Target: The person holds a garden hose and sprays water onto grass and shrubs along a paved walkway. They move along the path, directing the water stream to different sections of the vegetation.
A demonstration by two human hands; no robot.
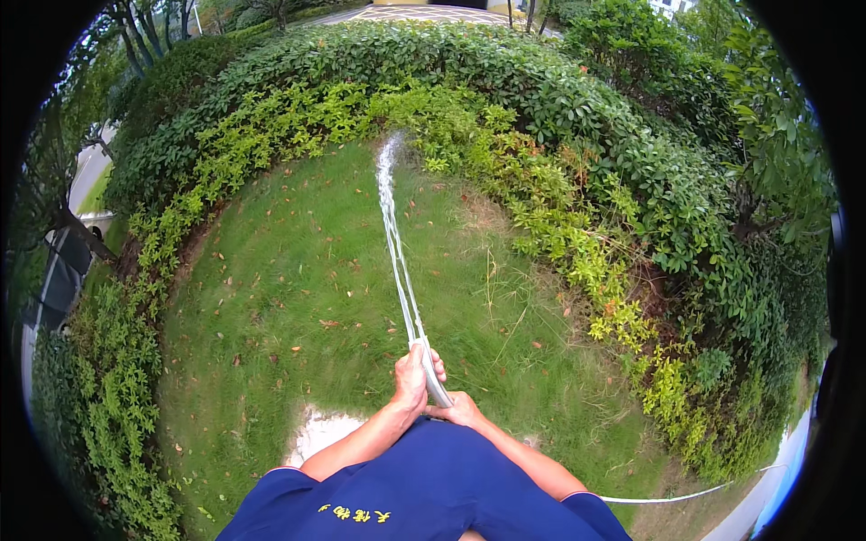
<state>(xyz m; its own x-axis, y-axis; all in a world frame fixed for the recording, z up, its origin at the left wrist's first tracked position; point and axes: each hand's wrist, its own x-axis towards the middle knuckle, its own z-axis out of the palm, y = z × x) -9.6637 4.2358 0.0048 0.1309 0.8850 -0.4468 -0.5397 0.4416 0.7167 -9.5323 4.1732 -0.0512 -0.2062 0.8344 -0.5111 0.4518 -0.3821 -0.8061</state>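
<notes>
My left hand (414,375) grips a pale garden hose (436,385) close to its outlet, with the thumb up at the opening. Further back, near the dark blue shirt, my right hand (460,409) holds the same hose. A stream of water (399,257) leaves the outlet in two strands and arcs forward over the grass. It breaks into spray (390,145) at the foot of the low yellow-green shrubs (433,125).
A lawn (291,284) with scattered dry leaves lies ahead, ringed by a taller hedge (609,128). A pale bare patch (325,431) is at the lower left. More hose (666,500) trails at the lower right towards a paved path (751,504). A tree trunk (88,233) stands left.
</notes>
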